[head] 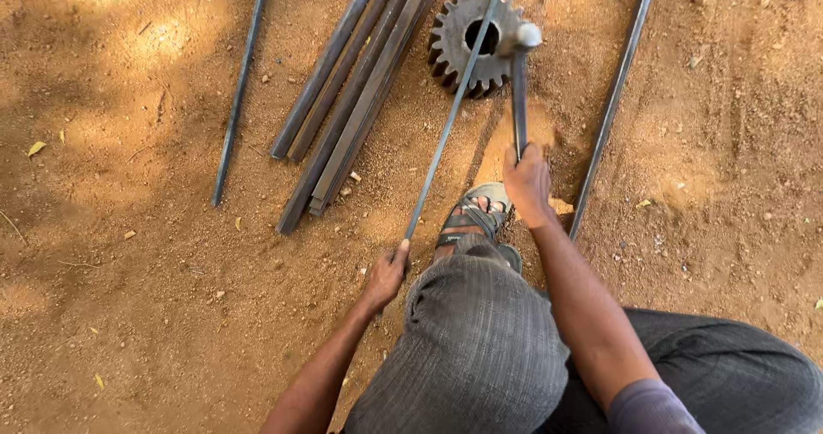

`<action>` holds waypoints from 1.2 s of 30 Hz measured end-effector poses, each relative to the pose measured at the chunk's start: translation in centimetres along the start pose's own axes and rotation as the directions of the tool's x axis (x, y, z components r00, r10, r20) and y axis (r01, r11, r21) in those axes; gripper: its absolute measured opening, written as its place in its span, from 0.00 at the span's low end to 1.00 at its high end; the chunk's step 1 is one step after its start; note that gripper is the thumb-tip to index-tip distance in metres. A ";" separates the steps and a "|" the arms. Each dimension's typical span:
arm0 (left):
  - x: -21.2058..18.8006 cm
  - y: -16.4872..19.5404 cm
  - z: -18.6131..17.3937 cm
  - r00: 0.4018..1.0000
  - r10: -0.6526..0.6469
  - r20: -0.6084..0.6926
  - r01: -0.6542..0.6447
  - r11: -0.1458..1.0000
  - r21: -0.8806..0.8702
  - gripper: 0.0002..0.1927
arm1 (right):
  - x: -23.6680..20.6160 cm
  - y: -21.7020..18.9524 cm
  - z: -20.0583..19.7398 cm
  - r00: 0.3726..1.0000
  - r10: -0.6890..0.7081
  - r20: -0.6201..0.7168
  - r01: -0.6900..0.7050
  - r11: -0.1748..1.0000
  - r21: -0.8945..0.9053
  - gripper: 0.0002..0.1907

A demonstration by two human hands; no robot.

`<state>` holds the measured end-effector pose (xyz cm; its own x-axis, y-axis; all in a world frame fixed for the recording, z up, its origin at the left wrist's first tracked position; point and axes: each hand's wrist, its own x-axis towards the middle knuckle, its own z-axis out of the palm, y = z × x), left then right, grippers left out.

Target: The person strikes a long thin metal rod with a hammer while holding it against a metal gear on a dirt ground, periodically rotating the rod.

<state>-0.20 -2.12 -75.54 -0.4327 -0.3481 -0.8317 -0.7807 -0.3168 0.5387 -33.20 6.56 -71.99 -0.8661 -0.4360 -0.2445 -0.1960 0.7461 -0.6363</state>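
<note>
view from above of a person squatting on bare reddish dirt, knees in grey trousers at the bottom, one sandalled foot forward. the left hand is closed around the near end of a long thin steel rod, which runs up and away across the top of a toothed gear wheel lying flat on the ground. the right hand is wrapped tight around the handle of a hammer, its head raised at the gear's right edge, just beside or touching the rod there. this looks like the striking step, with the gear serving as an anvil; a next blow would need the rod kept steady over the gear and the hammer head landing square on it. to the left lies a bundle of flat steel bars, near the rod but apart from it, and farther left a single thin rod. another long rod lies close on the right, narrowing the swing room there. open dirt lies to both far sides.
</note>
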 end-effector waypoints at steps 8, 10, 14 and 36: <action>-1.6 17.0 -3.6 0.885 0.441 0.153 -0.451 0.891 0.043 0.20 | -1.4 0.1 0.9 0.999 0.036 -0.005 -0.036 0.983 -0.181 0.16; -2.5 21.0 -3.3 0.800 0.586 0.130 -0.588 0.808 -0.028 0.19 | -1.6 -0.4 0.7 0.999 0.052 -0.004 -0.052 0.981 -0.188 0.15; -4.7 28.1 -2.0 0.786 0.608 0.111 -0.435 0.673 -0.598 0.21 | -1.8 -1.0 0.6 0.981 0.185 0.057 -0.176 0.975 -0.132 0.18; -7.4 36.7 0.3 0.825 0.565 0.014 -0.302 0.462 -0.834 0.27 | -2.2 -0.2 1.3 0.999 0.040 -0.004 -0.040 0.990 -0.135 0.21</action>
<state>-25.77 -10.96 -49.66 -0.8044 -0.4535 -0.3838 0.1459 -0.7770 0.6124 -30.66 6.72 -72.21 -0.8750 -0.4037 -0.2673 -0.2210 0.8243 -0.5213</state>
